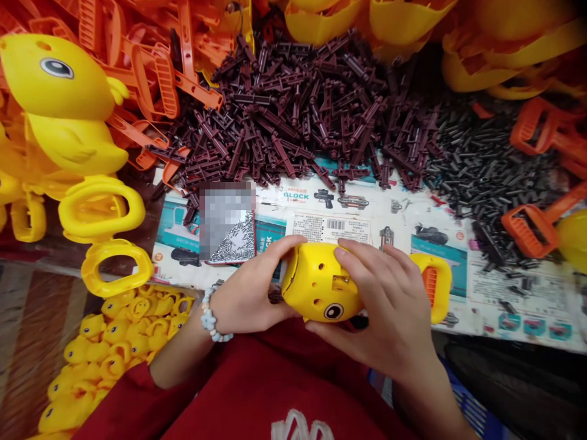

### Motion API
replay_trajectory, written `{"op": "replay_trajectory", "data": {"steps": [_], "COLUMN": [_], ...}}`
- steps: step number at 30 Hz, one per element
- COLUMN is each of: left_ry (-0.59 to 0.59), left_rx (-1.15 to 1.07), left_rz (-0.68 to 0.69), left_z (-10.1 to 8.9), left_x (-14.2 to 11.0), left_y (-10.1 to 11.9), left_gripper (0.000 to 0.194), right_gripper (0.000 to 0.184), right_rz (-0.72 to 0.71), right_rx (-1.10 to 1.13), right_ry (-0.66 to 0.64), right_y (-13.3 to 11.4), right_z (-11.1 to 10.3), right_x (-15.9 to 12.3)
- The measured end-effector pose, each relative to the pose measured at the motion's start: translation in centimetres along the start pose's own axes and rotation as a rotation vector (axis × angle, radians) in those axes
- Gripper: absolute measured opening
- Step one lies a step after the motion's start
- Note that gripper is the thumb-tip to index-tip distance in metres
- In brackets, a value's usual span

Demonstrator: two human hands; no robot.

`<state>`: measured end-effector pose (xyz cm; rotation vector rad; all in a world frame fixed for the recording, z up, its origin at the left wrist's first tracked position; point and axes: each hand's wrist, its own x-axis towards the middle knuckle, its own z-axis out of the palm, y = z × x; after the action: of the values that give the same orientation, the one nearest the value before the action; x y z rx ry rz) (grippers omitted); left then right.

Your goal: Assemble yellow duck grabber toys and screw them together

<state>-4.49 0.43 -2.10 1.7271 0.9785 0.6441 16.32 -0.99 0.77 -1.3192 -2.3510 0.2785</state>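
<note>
1. Red shirt (257, 391) nearest, forearms extended over it.
2. Left hand (250, 290), wearing a beaded bracelet (210, 315), and right hand (385, 311): fingers clamped on opposite sides of a yellow plastic duck shell (316, 284).
3. Shell: several round holes, one rectangular opening, printed eye; held over a printed paper sheet (389, 244).

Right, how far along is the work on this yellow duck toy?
Done: a pile of small yellow ducks looks finished. In hand: the left hand and right hand hold a yellow duck body with open holes. Left: loose maroon plastic parts, dark grey pins and orange handles.
</note>
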Motion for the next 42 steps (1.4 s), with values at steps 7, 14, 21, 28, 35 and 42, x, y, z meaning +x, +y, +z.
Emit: {"op": "replay_trajectory", "data": {"steps": [7, 14, 21, 28, 35, 42], "left_ry": [-0.115, 0.004, 0.096, 0.339, 0.276, 0.378], "left_rx": [0.092, 0.027, -0.085, -0.063, -0.007, 0.015], "left_rz": [0.045, -0.065, 0.224, 0.117, 0.09, 0.08], "left_z": [-0.8, -0.3, 0.8, 2.6, 2.1, 2.2], "left_x": [0.0, 0.1, 0.2, 1.1, 1.4, 1.3], "left_y": [1.0, 2.2, 1.9, 1.9, 2.1, 1.6], "left_gripper": [0.085, 0.08, 0.076, 0.067, 0.07, 0.055], "right_gripper": [0.053, 0.054, 0.037, 0.017, 0.019, 0.018], "right_rz": [0.017, 0.031, 0.175, 0.177, 0.181, 0.2], "right_rx": [-0.028, 0.043, 0.093, 0.059, 0.053, 0.114], "right_ry": [-0.054, -0.03, 0.12, 0.28, 0.274, 0.29], "right_y": [-0.6, 0.1, 0.4, -0.7, -0.6, -0.1], "right_z": [-0.2, -0.9, -1.8, -0.2, -0.2, -0.2], "right_x": [-0.1, 0.1, 0.7, 0.3, 0.2, 1.1]}}
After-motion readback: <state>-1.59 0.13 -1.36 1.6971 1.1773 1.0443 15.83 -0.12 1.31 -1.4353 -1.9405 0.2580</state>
